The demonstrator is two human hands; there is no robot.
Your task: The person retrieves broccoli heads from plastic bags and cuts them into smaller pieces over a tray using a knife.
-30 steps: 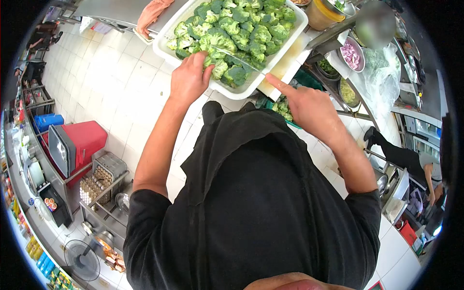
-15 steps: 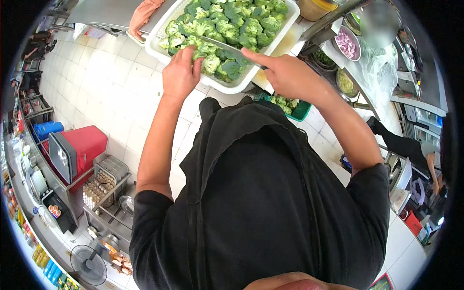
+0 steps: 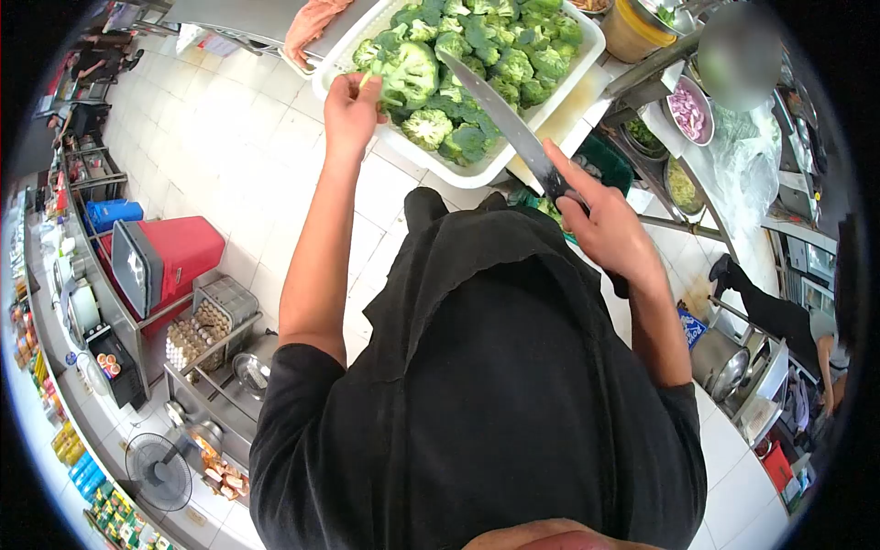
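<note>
My left hand (image 3: 352,115) is at the near left rim of a white plastic tub (image 3: 469,178), its fingers closed on the stem of a large broccoli floret (image 3: 410,73). Cut broccoli florets (image 3: 513,66) fill the tub. My right hand (image 3: 600,225) grips the dark handle of a long kitchen knife (image 3: 500,112), index finger stretched along it. The blade slants up and left over the tub's near right side, its tip above the florets and apart from the held piece.
An orange cloth-like item (image 3: 310,32) lies left of the tub. Right of it stand a yellow container (image 3: 634,35), a bowl of sliced red onion (image 3: 687,112) and a green basket (image 3: 612,170). Behind on the left are a red bin (image 3: 188,257) and egg trays (image 3: 197,337). Another person (image 3: 775,298) is at right.
My right hand has drawn the knife back toward me and right, away from the florets. My left hand now holds a large floret by its stem. The view has shifted slightly.
</note>
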